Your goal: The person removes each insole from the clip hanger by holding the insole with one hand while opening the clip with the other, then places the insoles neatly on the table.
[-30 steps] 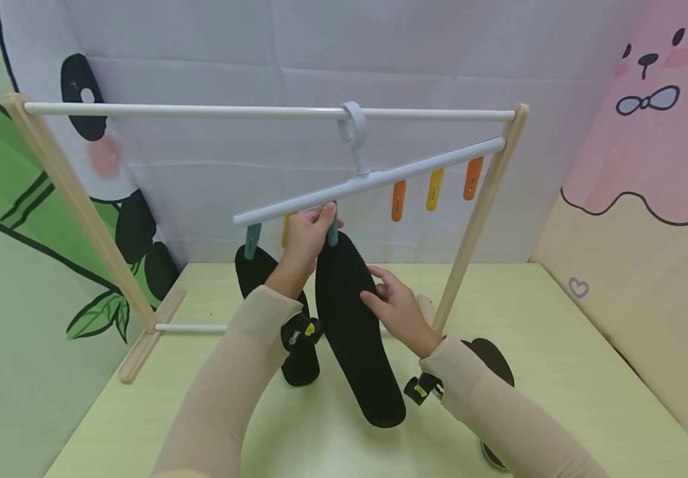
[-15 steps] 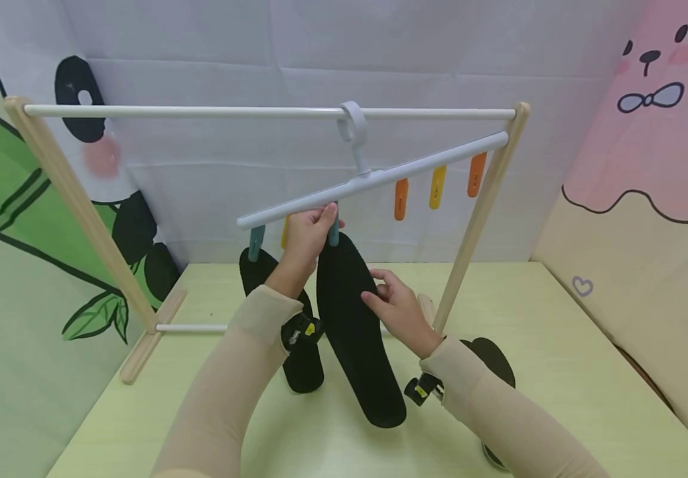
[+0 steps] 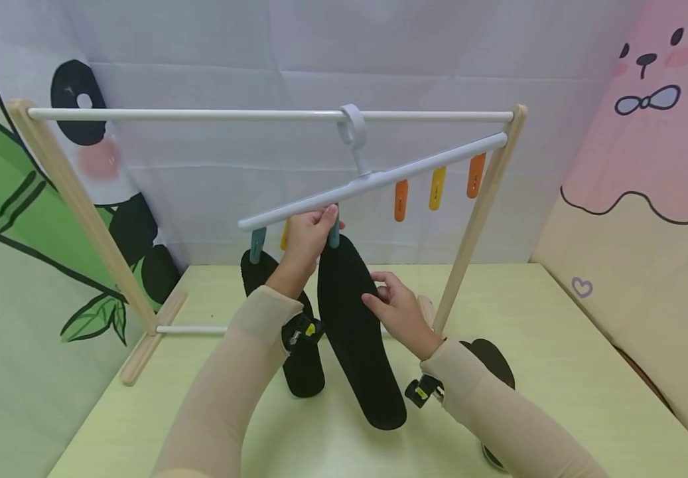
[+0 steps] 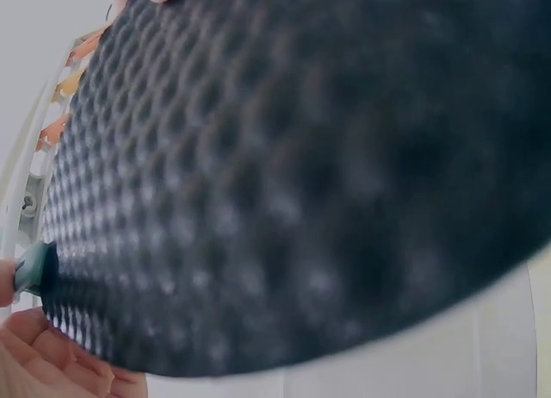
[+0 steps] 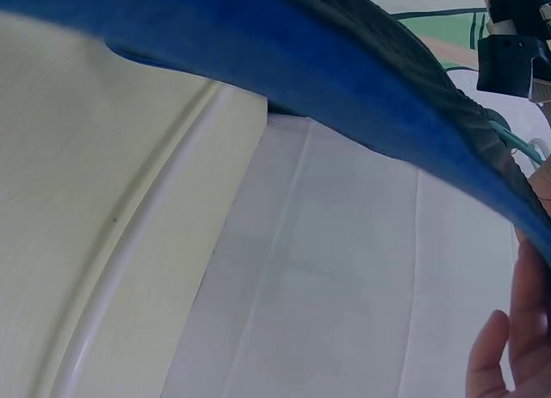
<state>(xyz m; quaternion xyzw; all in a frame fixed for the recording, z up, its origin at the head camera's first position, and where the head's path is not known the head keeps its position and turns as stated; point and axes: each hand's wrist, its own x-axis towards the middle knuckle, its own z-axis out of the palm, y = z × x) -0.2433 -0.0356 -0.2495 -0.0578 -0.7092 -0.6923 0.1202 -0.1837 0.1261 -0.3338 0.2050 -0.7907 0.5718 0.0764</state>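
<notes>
Insole, black, aslant below the low end of the hanger, upper tip at a teal clip. Left hand: pinching the clip between thumb and fingers. Right hand: pinching the insole's right edge partway down, thumb on the near face, fingers behind. In the left wrist view, clip at the tip's rim; depth of bite impossible to tell. To the left, near: second insole, hanging from the outer clip. Hook over the rail; high end of the hanger overlapping the right post, contact uncertain.

Possible faults, as judged. (1) Drop of the insole on letting go; cause, a shallow or skewed bite on its tapering tip. (2) Steeper tilt of the hanger; cause, two insoles left of the hook against bare orange clips and a yellow clip opposite. (3) Sliding of the hook or scraping against the post; cause, a sideways tug through the clip. (4) Swing into the second insole; cause, abrupt release by the right hand.
</notes>
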